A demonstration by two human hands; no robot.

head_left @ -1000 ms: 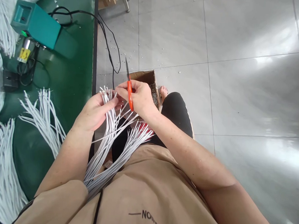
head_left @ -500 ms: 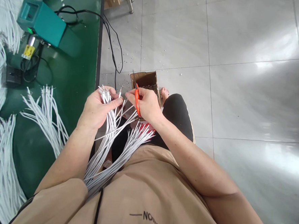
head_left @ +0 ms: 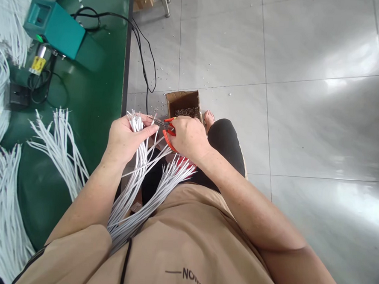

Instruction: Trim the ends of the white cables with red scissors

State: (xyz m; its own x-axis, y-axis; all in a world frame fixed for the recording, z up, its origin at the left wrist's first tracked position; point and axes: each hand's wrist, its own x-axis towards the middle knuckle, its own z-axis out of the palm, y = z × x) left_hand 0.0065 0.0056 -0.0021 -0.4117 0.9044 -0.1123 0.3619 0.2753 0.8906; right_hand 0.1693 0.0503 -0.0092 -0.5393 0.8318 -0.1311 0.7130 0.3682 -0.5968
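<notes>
My left hand (head_left: 124,139) grips a bundle of white wires (head_left: 135,181) near its upper ends, which fan out above my fingers. The rest of the bundle hangs down across my lap. My right hand (head_left: 187,136) holds orange-handled scissors (head_left: 166,127), their blades pointing left toward the wire tips beside my left thumb. A second spread of white wires with red tips (head_left: 179,168) lies under my right wrist.
A small cardboard box (head_left: 184,103) of scraps stands on the tiled floor just beyond my hands. To the left is a green table (head_left: 93,89) with a teal machine (head_left: 53,27), black cables (head_left: 140,57) and more white wire bundles (head_left: 59,147).
The scissors pointed up and away a second ago. My right hand has turned them down and leftward, so the blades now reach the wire tips in my left hand.
</notes>
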